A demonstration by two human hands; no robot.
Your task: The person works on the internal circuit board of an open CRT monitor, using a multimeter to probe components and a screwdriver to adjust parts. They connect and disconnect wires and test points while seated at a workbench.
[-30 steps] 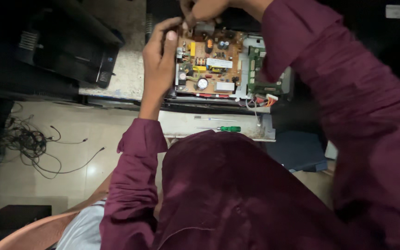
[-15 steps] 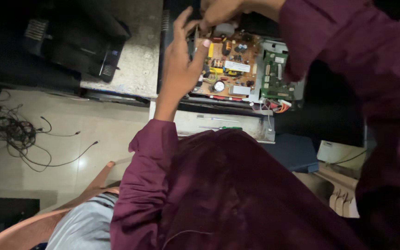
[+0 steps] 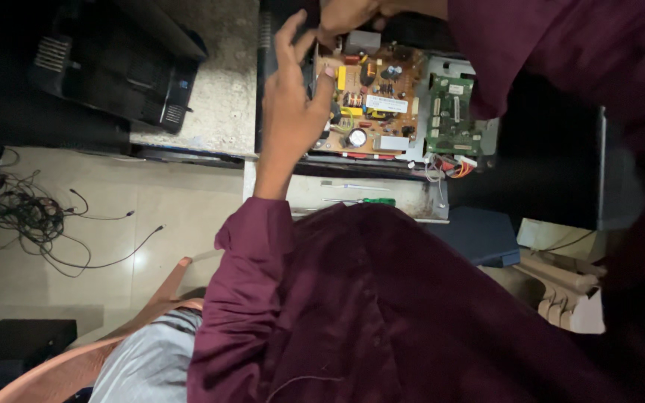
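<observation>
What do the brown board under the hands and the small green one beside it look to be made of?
The brown board looks like matte tan laminate, probably paper-based, studded with parts. The green board looks like glossy lacquered fibreglass. The frame around them is dull grey, likely sheet metal.

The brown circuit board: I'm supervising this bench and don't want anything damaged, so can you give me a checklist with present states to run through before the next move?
1. Brown circuit board seated in its metal frame: ok, it lies flat inside.
2. Left hand steadying the board: ok, it rests on the board's left edge.
3. Right hand grip: cannot tell, it is cut off at the top edge.
4. Green circuit board clear of both hands: ok, untouched.
5. Orange wires free of snagging: cannot tell, too small.
6. Green-handled screwdriver within reach: ok, it lies on the ledge below.
</observation>
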